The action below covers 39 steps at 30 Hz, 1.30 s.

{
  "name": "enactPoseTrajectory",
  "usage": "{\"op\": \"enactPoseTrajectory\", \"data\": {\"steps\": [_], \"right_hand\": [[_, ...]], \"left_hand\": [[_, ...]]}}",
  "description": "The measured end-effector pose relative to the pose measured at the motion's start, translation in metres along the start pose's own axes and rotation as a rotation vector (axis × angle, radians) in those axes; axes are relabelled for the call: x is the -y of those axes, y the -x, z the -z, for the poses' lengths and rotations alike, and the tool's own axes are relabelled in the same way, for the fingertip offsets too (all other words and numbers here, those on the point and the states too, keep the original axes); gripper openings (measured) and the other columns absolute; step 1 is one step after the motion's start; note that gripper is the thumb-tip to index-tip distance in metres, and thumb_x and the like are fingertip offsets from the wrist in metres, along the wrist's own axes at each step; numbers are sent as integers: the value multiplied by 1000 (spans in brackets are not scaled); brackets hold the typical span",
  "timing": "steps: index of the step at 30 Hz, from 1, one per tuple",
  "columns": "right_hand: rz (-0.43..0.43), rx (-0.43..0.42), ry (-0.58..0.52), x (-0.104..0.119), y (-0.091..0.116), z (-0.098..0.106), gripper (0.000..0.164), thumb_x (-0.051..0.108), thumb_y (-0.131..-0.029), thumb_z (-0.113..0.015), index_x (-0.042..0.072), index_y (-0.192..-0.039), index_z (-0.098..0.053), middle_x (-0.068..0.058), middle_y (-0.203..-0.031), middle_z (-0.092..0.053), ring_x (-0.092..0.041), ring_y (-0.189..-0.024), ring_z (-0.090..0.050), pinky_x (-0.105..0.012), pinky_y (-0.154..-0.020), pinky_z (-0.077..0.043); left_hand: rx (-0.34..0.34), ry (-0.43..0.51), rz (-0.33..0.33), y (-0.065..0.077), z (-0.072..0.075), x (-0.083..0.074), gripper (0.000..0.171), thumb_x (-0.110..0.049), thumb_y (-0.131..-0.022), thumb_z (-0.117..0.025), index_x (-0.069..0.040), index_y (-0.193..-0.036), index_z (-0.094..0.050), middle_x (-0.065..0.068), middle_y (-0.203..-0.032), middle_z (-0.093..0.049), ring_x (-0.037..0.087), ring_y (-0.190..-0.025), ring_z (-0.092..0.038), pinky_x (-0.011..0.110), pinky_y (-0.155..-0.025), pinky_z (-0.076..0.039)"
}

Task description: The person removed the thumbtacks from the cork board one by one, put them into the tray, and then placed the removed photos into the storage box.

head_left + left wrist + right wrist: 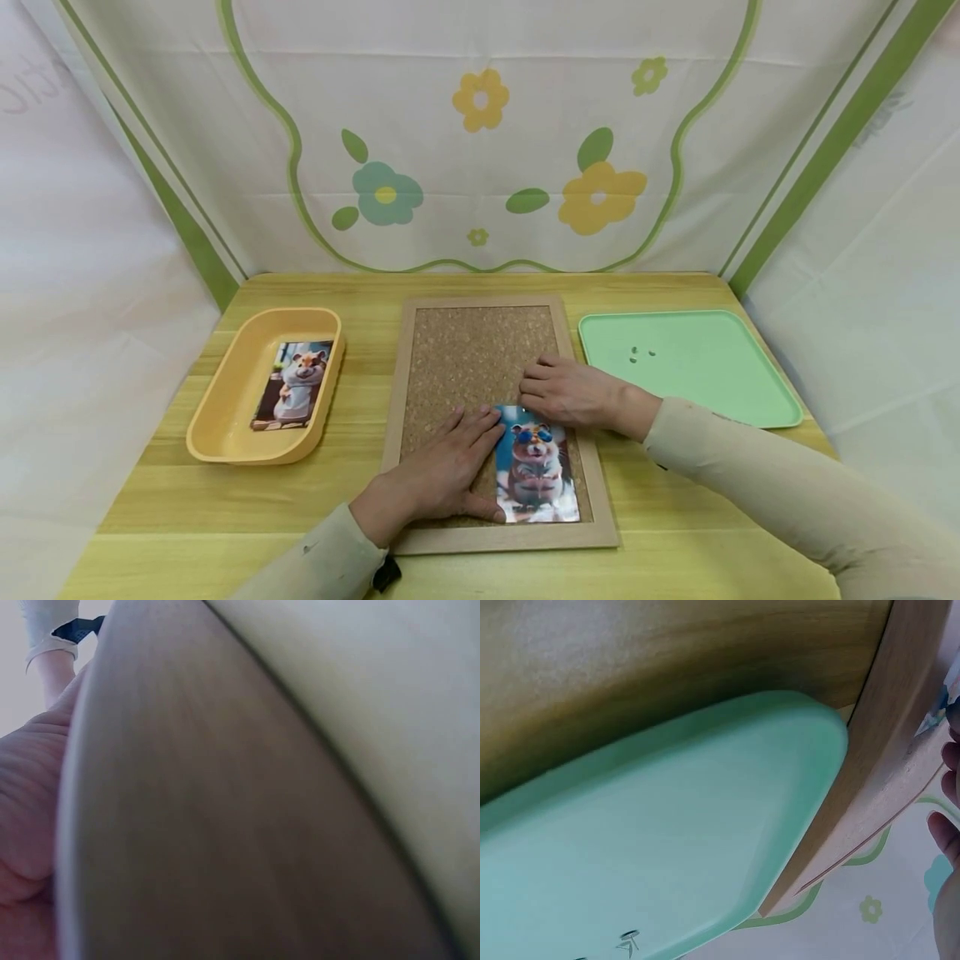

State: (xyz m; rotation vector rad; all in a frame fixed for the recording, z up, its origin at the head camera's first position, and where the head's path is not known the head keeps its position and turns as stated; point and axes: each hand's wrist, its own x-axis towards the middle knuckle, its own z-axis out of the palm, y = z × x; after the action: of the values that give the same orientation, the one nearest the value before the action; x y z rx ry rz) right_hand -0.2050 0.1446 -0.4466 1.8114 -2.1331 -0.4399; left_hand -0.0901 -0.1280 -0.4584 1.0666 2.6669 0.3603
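Note:
A glossy photo print [536, 467] of a hamster in blue sunglasses lies at the lower right of a wood-framed cork board [468, 346]. My left hand [453, 462] lies flat across the cork, its fingertips and thumb resting on the photo's left edge. In the left wrist view, part of my left palm [26, 817] shows beside the wooden frame [225, 802]. At the photo's top edge is my right hand [566, 392], fingers bent inward. The right wrist view catches only its fingers [949, 769] at the border; whether they pinch something I cannot tell.
To the right, a pale green tray [697, 367] bears several small thumbtacks [633, 360]. On the left stands a yellow-orange tub [225, 417] with another hamster photo [296, 387] inside. A flower-printed curtain [420, 100] hangs behind the wooden table [360, 508].

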Motion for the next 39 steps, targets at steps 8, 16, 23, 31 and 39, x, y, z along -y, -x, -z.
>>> {"op": "enactPoseTrajectory", "data": {"steps": [8,16,23,31,39], "right_hand": [[26,7,20,-1,-1,2,16,27,-107,-59,17,-116,-69,2,-116,-70,-18,-107,-59,-36,-88,-48],[36,2,16,0,-5,5,17,26,-107,-60,18,-117,-71,2,-117,-71,-17,-106,-61,-36,-87,-48],[30,1,5,0,-8,4,17,27,-109,-57,18,-115,-70,2,-113,-70,-17,-103,-60,-35,-87,-48],[24,-27,-14,1,-9,2,17,27,-108,-58,17,-113,-70,2,-112,-71,-16,-101,-60,-35,-86,-48],[22,-42,-15,3,-10,0,15,31,-106,-62,18,-107,-70,2,-109,-71,-17,-99,-60,-35,-83,-46]], "left_hand": [[-5,-6,-1,0,-1,0,113,-81,-86,-63,-8,-167,-30,11,-176,-21,27,-164,-17,55,-133,-15],[-5,-5,0,1,0,-1,113,-80,-87,-64,-8,-167,-29,11,-176,-21,27,-164,-16,54,-133,-14],[2,-9,5,0,0,-1,113,-80,-87,-64,-8,-167,-29,11,-176,-20,27,-164,-16,54,-133,-14],[6,-11,10,0,0,-1,114,-80,-87,-64,-9,-167,-28,10,-177,-20,27,-164,-15,54,-133,-14],[8,-7,11,0,1,-1,114,-81,-87,-63,-9,-167,-28,10,-177,-19,27,-164,-15,53,-133,-14]]}}
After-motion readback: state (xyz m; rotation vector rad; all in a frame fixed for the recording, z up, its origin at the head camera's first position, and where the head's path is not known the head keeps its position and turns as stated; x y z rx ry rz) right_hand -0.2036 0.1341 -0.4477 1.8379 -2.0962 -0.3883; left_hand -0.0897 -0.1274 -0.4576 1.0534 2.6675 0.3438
